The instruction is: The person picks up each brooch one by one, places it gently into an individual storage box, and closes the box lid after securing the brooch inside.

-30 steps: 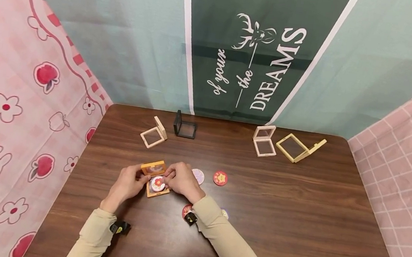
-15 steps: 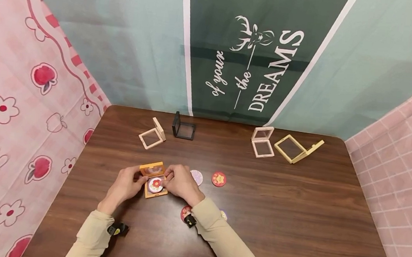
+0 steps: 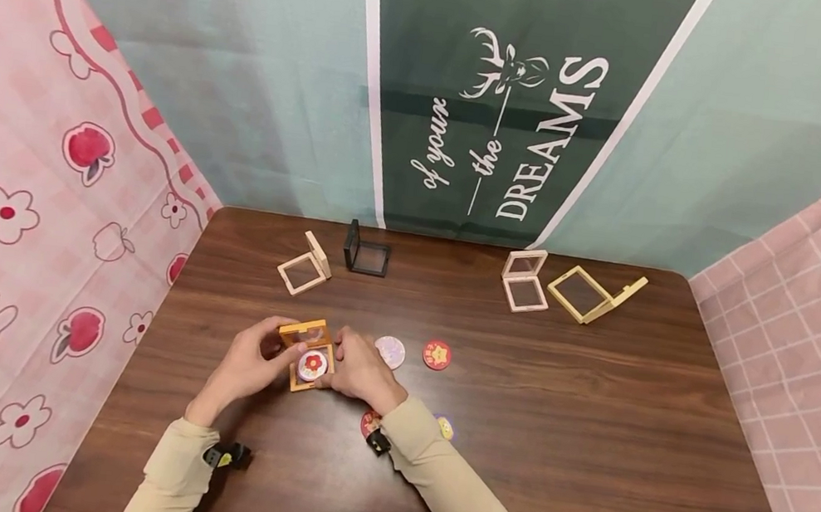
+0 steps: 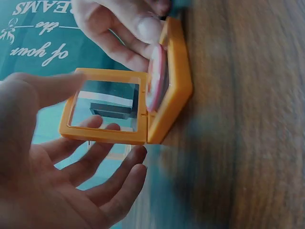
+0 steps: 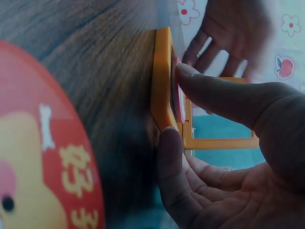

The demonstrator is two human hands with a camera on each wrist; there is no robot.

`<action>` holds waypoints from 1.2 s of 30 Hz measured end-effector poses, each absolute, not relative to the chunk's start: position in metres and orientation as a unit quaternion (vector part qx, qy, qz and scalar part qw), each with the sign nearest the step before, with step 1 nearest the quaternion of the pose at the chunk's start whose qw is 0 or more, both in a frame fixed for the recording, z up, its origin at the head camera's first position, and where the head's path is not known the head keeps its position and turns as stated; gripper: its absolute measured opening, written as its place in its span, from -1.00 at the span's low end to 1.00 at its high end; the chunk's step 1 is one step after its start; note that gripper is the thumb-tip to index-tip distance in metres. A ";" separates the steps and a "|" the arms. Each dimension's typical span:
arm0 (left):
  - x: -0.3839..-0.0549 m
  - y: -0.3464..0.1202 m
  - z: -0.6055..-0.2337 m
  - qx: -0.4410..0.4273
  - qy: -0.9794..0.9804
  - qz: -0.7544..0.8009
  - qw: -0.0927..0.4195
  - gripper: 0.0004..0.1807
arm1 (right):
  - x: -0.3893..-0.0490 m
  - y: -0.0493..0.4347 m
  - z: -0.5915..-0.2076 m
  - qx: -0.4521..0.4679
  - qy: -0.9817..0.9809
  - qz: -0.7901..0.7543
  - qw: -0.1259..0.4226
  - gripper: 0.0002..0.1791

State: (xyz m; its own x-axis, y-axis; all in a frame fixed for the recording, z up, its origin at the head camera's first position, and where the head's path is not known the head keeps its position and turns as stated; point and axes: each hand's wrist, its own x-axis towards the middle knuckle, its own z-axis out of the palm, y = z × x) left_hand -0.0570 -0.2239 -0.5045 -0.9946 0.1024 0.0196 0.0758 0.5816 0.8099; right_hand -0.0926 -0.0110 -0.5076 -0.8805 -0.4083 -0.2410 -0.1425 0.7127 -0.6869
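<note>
An orange folding display frame [image 3: 301,385] with clear windows lies on the table in the head view, its lid [image 4: 109,72] raised. On its base sits a round white badge [image 3: 312,365] with a red flower, seen edge-on in the left wrist view. My left hand [image 3: 249,362] holds the raised lid, thumb at its edge and fingers behind it. At the right side, my right hand [image 3: 366,372] grips the base, with the thumb [image 5: 214,93] over the inner side by the badge and the index finger [image 5: 171,157] against the outer edge.
Along the back stand several unfolded frames: a beige one [image 3: 303,274], a black one [image 3: 368,257], a pink one [image 3: 524,293] and a yellow one [image 3: 581,295]. Round badges lie right of my hand, including a purple one [image 3: 390,352] and a red one [image 3: 437,355]. Fabric hangs around the table.
My left hand has shifted up onto the lid, its fingers now behind it. My right fingers have moved from the badge's right edge to the frame's right side. The badge stays on the base.
</note>
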 end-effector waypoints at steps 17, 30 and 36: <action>-0.059 -0.223 -0.498 0.023 0.895 0.446 0.001 -0.75 | -0.091 -0.017 -0.510 -0.177 0.902 -0.340 0.200 -0.16; -0.056 -0.230 -0.498 0.053 0.887 0.459 0.028 -0.77 | -0.089 -0.018 -0.508 -0.177 0.900 -0.346 0.200 -0.17; -0.053 -0.231 -0.497 0.074 0.874 0.478 0.039 -0.82 | -0.089 -0.017 -0.508 -0.175 0.898 -0.352 0.198 -0.14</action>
State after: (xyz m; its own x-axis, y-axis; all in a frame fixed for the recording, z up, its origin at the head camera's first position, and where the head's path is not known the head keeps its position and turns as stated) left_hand -0.0527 -0.2309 -0.4974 -0.9861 0.1664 0.0033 0.0925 0.5312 0.8422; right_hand -0.0886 -0.0168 -0.5081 -0.8605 -0.4534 -0.2323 -0.1751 0.6914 -0.7009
